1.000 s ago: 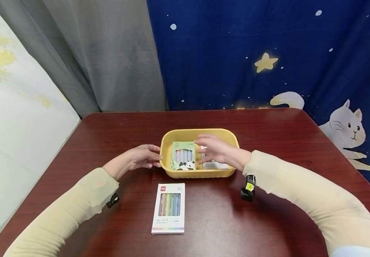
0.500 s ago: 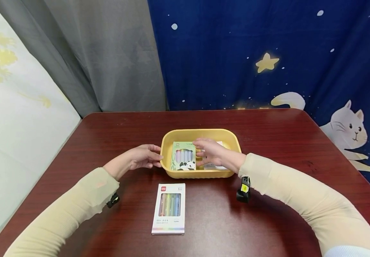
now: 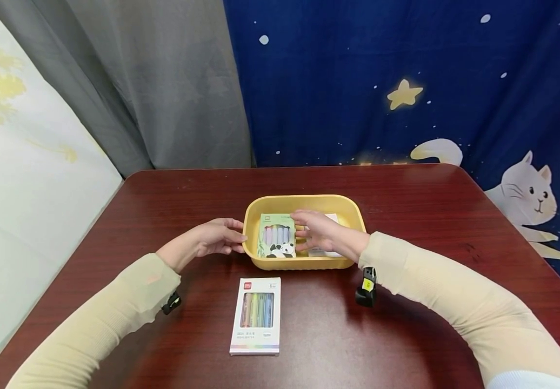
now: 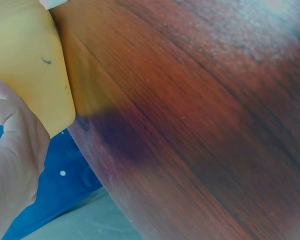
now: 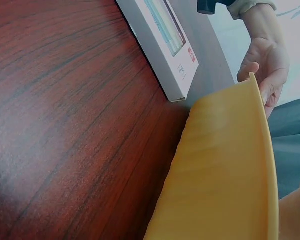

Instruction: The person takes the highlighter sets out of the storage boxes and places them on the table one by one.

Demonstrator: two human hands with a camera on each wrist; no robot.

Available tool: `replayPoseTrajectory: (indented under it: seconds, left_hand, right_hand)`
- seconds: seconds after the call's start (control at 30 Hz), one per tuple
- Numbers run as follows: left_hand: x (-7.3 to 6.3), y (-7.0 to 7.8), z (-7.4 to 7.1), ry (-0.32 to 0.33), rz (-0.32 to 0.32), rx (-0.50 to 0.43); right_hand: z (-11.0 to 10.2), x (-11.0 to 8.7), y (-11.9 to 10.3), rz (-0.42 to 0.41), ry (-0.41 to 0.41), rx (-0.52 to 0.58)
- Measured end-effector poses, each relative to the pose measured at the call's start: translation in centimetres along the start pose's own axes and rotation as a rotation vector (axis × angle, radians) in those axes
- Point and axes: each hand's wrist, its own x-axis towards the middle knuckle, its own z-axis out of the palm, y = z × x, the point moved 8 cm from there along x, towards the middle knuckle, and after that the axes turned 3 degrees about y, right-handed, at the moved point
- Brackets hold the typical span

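Observation:
A yellow plastic basket (image 3: 304, 263) stands on the table. My left hand (image 3: 214, 236) holds its left end, thumb at the rim; the right wrist view also shows this hand (image 5: 270, 65). Inside the basket, on the left, lies a green box of pastel pens with a panda print (image 3: 278, 236). To its right lies a white box (image 3: 331, 217), mostly hidden under my right hand (image 3: 324, 232). That hand reaches in with spread fingers, fingertips at the green box's right edge. In front of the basket lies a white box of highlighters (image 3: 254, 339).
The dark red wooden table (image 3: 406, 200) reaches back to a grey curtain (image 3: 187, 108) and a blue starry curtain (image 3: 333, 97). At the left hangs a white cloth (image 3: 27, 216). Black cameras are strapped at both wrists.
My right hand has moved left and lower in the basket, covering more of the white box. The green box has shifted very slightly left. My left hand stays at the rim.

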Motion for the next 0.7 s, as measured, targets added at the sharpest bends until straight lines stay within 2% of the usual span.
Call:
replayPoseTrajectory:
  seconds: [0.7]
  left_hand:
    - [-0.17, 0.06, 0.04, 0.005, 0.0, -0.004]
  right_hand:
    - [0.27, 0.52, 0.03, 0.001, 0.007, 0.005]
